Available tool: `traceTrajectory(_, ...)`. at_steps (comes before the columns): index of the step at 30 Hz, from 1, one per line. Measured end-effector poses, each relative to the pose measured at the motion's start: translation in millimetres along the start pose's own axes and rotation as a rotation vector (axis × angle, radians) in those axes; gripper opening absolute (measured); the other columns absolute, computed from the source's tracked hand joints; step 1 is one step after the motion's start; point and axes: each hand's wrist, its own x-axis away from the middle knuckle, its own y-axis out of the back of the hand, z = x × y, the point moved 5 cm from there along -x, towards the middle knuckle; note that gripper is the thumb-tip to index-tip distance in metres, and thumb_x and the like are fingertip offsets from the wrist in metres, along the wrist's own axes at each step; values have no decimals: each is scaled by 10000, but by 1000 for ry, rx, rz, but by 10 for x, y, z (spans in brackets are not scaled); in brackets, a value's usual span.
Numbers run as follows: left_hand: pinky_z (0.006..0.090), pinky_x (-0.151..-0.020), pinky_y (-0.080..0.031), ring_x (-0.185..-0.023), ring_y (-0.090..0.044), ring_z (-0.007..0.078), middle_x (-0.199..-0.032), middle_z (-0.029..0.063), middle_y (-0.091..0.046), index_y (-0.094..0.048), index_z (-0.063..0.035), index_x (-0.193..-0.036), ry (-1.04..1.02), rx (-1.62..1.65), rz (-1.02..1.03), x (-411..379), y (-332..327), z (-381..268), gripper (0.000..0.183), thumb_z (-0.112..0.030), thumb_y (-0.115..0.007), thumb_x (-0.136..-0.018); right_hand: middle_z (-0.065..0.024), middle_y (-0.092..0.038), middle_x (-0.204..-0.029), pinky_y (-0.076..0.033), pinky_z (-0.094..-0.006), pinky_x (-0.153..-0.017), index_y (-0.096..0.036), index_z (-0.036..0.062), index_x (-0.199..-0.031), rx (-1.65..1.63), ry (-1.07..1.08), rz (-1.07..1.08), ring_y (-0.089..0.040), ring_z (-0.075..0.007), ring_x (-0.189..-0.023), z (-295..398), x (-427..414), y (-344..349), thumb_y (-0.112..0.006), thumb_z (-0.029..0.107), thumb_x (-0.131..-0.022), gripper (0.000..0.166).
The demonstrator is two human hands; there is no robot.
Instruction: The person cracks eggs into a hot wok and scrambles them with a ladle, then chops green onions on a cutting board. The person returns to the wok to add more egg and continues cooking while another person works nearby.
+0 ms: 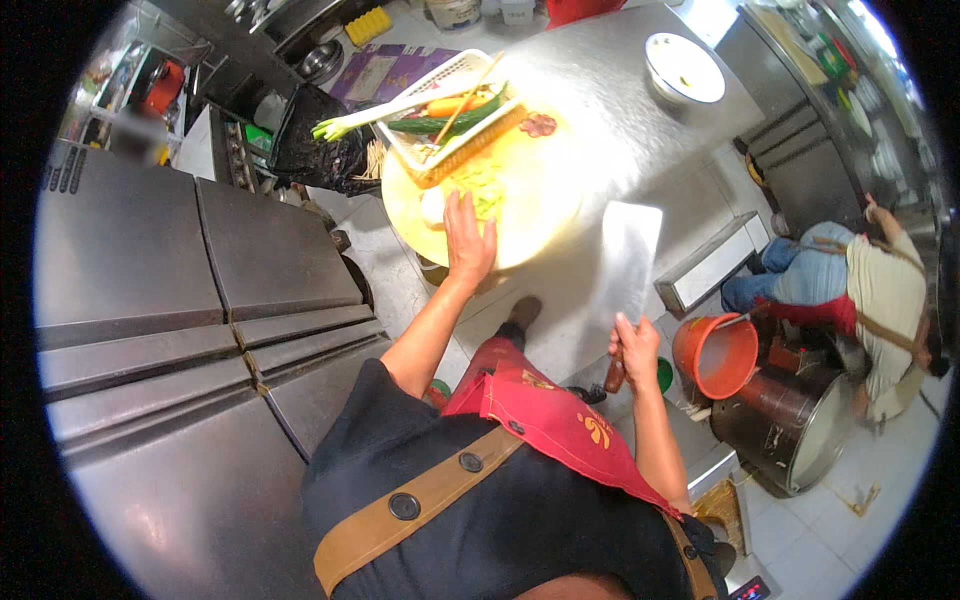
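Observation:
My left hand [469,244] lies with fingers extended over a pile of cut light-green vegetable [484,187] on a round cutting board [544,210]. A pale rounded piece of food [433,206] is beside its fingertips. To the right, away from the board, my right hand [637,349] grips a cleaver [630,259] by its wooden handle, blade raised. A white plastic basket [459,159] at the board's far side holds a cucumber [450,124], carrots [446,106] and a long scallion-like stalk [397,112]. Dark red meat slices [538,124] lie right of the basket.
A white bowl [684,69] stands on the steel table [607,97]. Steel cabinets [135,247] line the left. At right are an orange bucket [720,356], a large metal pot [776,442] and another person [885,285] bending. A black bag [319,142] is left of the board.

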Motion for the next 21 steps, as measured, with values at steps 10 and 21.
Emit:
traceTrajectory(10, 493, -1115, -229, -1331, -275, 436, -1416, 282, -304, -333, 58, -1368, 107, 57, -89, -604, -395, 260, 665, -228, -640, -851, -17, -527, -628, -430, -263, -430, -540, 42, -900, 169, 44, 126, -499, -109, -470, 392, -841, -972, -610, 210, -911, 182)
traceTrajectory(21, 465, -1116, -245, -1297, -348, 427, -1385, 242, -393, -469, 41, -1284, -167, -17, 21, -878, -199, 62, 573, -279, -630, -837, -44, -549, -623, -447, -288, -441, -522, 40, -832, 335, -13, 213, -521, -137, -473, 661, -1009, -1249, -637, 235, -887, 233)
